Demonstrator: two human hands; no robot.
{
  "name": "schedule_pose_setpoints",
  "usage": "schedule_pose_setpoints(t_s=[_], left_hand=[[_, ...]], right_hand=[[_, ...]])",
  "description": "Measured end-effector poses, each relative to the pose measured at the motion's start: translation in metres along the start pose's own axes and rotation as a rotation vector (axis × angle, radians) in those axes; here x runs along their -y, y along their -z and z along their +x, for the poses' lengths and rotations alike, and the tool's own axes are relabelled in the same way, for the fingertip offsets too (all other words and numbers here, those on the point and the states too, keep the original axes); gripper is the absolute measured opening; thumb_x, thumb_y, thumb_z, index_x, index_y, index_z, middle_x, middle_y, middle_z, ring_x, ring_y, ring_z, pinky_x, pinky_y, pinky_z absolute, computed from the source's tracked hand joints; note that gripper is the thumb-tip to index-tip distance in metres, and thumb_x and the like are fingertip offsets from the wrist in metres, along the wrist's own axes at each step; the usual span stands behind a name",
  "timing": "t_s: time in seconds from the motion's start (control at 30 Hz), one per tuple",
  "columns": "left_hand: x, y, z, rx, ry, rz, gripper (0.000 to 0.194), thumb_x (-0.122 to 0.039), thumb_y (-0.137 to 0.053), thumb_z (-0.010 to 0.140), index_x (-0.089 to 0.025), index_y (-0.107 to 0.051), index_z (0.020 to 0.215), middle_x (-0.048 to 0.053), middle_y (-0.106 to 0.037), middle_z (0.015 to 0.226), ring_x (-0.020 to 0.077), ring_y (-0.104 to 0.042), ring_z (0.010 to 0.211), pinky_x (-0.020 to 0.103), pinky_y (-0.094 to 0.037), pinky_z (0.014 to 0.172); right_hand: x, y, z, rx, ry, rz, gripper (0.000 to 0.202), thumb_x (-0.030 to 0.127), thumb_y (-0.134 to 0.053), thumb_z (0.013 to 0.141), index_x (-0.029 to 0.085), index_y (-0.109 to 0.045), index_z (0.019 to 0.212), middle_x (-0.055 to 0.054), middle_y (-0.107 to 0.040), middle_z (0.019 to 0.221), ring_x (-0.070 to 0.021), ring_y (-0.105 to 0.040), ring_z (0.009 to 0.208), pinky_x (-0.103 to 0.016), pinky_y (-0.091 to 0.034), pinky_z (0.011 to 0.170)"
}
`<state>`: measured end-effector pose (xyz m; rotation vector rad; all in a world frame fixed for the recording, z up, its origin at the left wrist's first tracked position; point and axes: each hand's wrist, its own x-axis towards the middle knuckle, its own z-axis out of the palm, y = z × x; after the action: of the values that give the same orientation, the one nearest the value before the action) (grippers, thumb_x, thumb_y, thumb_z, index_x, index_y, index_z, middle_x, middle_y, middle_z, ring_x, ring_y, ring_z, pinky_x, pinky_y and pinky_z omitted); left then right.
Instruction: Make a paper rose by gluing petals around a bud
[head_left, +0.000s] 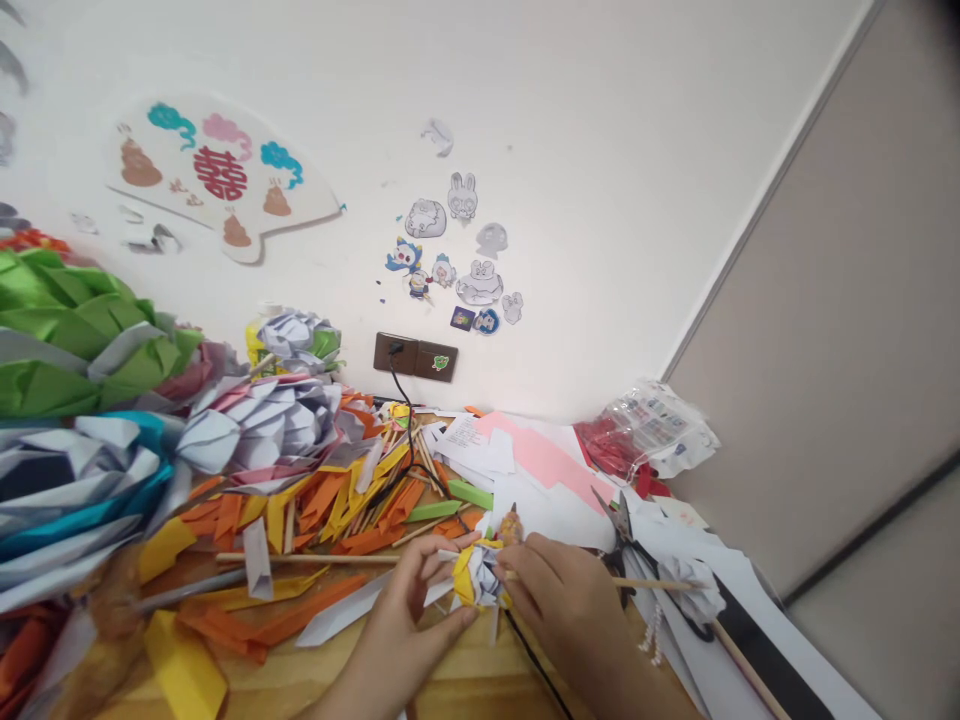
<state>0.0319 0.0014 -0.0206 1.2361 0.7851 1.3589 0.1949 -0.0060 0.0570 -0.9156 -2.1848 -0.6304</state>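
Near the front middle of the table, a small folded-paper flower [484,577] in white and yellow sits between both hands. My left hand [411,610] curls around its left side, thumb below and fingers above. From the right, my right hand [559,595] pinches at the flower's edge, where a thin wooden stick [637,583] runs out to the right under the hand. Just behind the fingers is an orange-brown object with a dark tip [511,525], which I cannot identify.
Large paper flowers [259,425] fill the left side, with loose orange and yellow folded strips [315,505] beside them. Scissors [621,520], white paper sheets [555,500] and a plastic bag [656,425] lie at the right. A black cable [410,425] hangs from a wall socket [415,357].
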Motion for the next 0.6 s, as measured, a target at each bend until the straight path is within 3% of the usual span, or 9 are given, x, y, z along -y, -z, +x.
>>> schedule_pose_setpoints(t_s=[0.17, 0.47, 0.6], left_hand=[[0.0005, 0.0005, 0.0009, -0.003, 0.002, 0.002, 0.037, -0.016, -0.069, 0.066, -0.026, -0.049, 0.095, 0.003, -0.061, 0.103, 0.0222, -0.057, 0.106, 0.032, -0.046, 0.087], [-0.0018, 0.001, -0.0006, -0.02, 0.048, -0.013, 0.038, -0.018, -0.071, 0.063, -0.026, -0.05, 0.093, 0.003, -0.062, 0.102, 0.0221, -0.056, 0.105, 0.032, -0.047, 0.085], [-0.004, -0.0005, 0.0013, -0.043, 0.072, -0.054, 0.042, -0.021, -0.076, 0.058, -0.024, -0.052, 0.092, 0.004, -0.064, 0.098, 0.0237, -0.059, 0.099, 0.033, -0.048, 0.083]], right_hand=[[0.0008, -0.0029, -0.0009, 0.013, -0.031, 0.043, 0.038, 0.024, -0.029, 0.097, 0.018, -0.059, 0.074, -0.001, -0.058, 0.058, -0.013, -0.052, 0.047, -0.025, -0.031, 0.045], [-0.0008, -0.0074, -0.0067, 0.095, 0.043, -0.029, 0.028, 0.014, -0.034, 0.091, 0.016, -0.061, 0.084, -0.003, -0.059, 0.06, -0.0151, -0.055, 0.048, -0.024, -0.035, 0.044], [-0.0021, -0.001, -0.0029, 0.177, -0.022, 0.076, 0.028, 0.015, -0.033, 0.091, 0.017, -0.062, 0.088, -0.003, -0.062, 0.066, -0.0147, -0.057, 0.053, -0.023, -0.039, 0.048]])
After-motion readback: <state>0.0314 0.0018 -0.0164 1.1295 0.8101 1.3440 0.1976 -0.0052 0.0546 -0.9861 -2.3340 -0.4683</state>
